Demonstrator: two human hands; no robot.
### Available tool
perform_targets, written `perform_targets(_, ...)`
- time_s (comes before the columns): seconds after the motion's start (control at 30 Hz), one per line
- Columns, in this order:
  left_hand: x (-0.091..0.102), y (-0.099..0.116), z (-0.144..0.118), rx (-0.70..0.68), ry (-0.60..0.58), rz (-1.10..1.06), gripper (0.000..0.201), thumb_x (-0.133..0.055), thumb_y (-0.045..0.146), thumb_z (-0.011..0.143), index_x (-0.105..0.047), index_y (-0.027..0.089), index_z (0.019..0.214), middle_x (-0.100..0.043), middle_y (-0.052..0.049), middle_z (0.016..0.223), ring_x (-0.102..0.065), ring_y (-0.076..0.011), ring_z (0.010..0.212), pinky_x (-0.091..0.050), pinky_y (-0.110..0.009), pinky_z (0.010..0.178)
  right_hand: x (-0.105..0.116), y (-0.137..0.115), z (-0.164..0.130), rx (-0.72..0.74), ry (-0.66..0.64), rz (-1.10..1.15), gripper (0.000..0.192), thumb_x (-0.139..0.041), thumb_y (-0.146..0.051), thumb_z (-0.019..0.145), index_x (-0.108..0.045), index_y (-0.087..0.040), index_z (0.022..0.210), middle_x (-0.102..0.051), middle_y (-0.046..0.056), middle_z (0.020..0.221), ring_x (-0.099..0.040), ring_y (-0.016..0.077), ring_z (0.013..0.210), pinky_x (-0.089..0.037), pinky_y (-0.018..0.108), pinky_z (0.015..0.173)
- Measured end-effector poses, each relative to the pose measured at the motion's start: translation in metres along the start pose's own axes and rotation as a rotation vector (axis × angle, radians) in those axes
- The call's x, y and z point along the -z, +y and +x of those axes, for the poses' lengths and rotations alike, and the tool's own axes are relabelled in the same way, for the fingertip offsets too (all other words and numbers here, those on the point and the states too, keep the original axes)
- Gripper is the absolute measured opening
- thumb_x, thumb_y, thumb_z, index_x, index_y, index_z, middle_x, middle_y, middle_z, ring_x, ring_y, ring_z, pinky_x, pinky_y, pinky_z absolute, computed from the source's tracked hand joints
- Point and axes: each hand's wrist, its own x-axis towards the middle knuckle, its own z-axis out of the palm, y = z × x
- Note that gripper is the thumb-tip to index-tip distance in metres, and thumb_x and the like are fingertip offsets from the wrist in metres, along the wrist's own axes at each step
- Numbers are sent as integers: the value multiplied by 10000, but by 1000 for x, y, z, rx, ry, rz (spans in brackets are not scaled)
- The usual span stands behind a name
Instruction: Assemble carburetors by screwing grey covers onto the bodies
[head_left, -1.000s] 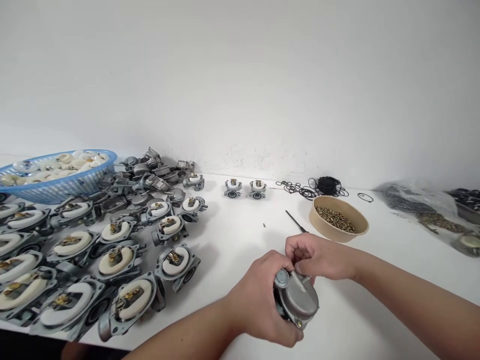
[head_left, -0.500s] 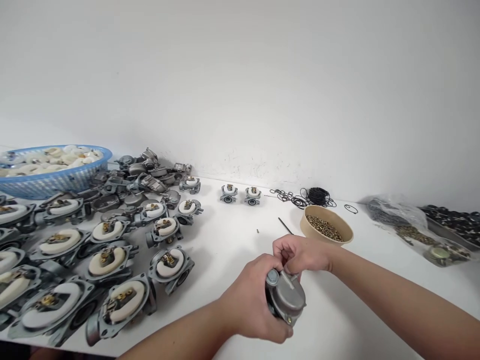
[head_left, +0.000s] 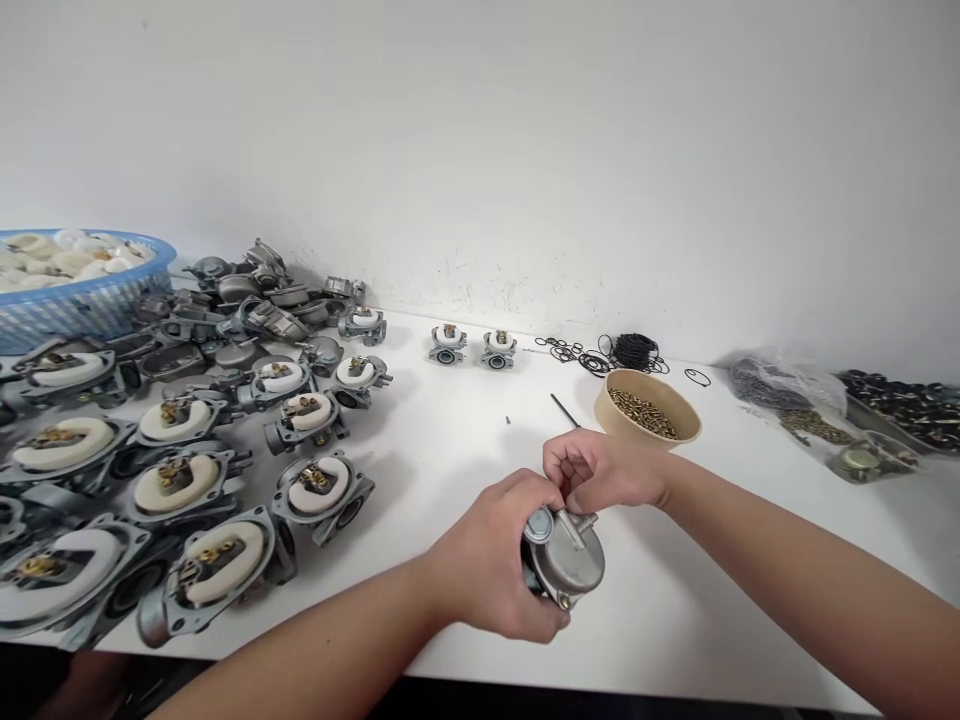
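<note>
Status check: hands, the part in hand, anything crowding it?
Left hand gripping metal carburetor above table. Right hand pinching at its top edge. Brown bowl of brass bits just behind; rows of carburetors off left, apart.

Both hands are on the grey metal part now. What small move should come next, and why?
Probably keep the left hand gripping firmly while the right hand finishes its pinch at the top edge. The metal part is lifted off the white table, held only by the left hand, and the right fingertips sit on its upper rim beside the round cap.
</note>
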Motion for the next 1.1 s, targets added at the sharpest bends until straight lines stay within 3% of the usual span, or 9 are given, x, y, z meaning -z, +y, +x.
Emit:
perform_targets(0.1,0,0,0,7,-3,12,577,-790,191,427,-525,211,939,-577,-32,974,-560,-195,804,-479,-312,717,-1,0,2,3,-3,-6,268,-702,-178,564,-547,-144,780,-634,-19,637,-597,105,544,-500,210,500)
perform_targets(0.27,2,0,1,160,-10,-47,630,-813,213,441,-509,215,992,-601,-21,952,-550,-173,752,-463,-280,642,-1,-4,4,-32,52,-64,289,-721,-276,614,-560,-153,820,-633,-2,688,-620,133,606,-525,259,563)
perform_targets(0.33,3,0,1,172,-23,-76,654,-816,217,449,-507,217,1026,-610,-13,932,-557,-167,734,-465,-275,634,-2,-4,-2,-23,140,-122,325,-723,-375,659,-564,-164,849,-626,3,701,-624,146,628,-527,283,595)
perform_targets(0.4,3,0,1,183,-35,-93,681,-818,224,459,-500,219,1062,-618,-4,899,-564,-161,704,-468,-272,620,-3,1,-14,48,383,-264,310,-667,-444,732,-555,-180,851,-618,10,713,-624,157,648,-509,294,609)
perform_targets(0.47,3,0,1,196,-45,-95,701,-820,228,465,-495,220,1087,-629,0,876,-575,-164,687,-474,-274,610,-3,15,-29,126,733,-499,279,-584,-467,801,-550,-196,857,-630,28,755,-628,178,682,-482,309,615)
perform_targets(0.57,4,-1,0,198,-50,-86,714,-830,238,472,-499,222,1104,-648,-7,885,-602,-182,709,-495,-290,633,-3,48,-48,82,1126,-951,325,-513,-488,839,-580,-215,1003,-656,86,1071,-642,245,866,-438,337,623)
perform_targets(0.67,4,-1,1,171,-32,-70,716,-844,244,471,-509,218,1103,-653,-19,915,-620,-204,759,-509,-307,672,-6,78,-54,-141,1111,-1182,324,-485,-480,856,-576,-243,1059,-594,67,1255,-630,252,897,-369,315,571)
perform_targets(0.77,5,-1,1,147,-22,-54,706,-850,240,475,-510,219,1093,-648,-15,916,-621,-206,770,-508,-305,674,-9,90,-48,-296,1042,-1119,256,-503,-450,857,-571,-249,1001,-659,38,1030,-615,226,797,-345,303,577)
perform_targets(1.1,6,-5,3,126,13,-31,686,-872,262,453,-513,219,1036,-632,-1,868,-603,-187,719,-495,-278,601,3,87,-14,-167,1184,-1028,178,-490,-339,869,-614,-232,939,-694,44,954,-626,236,865,-438,334,688)
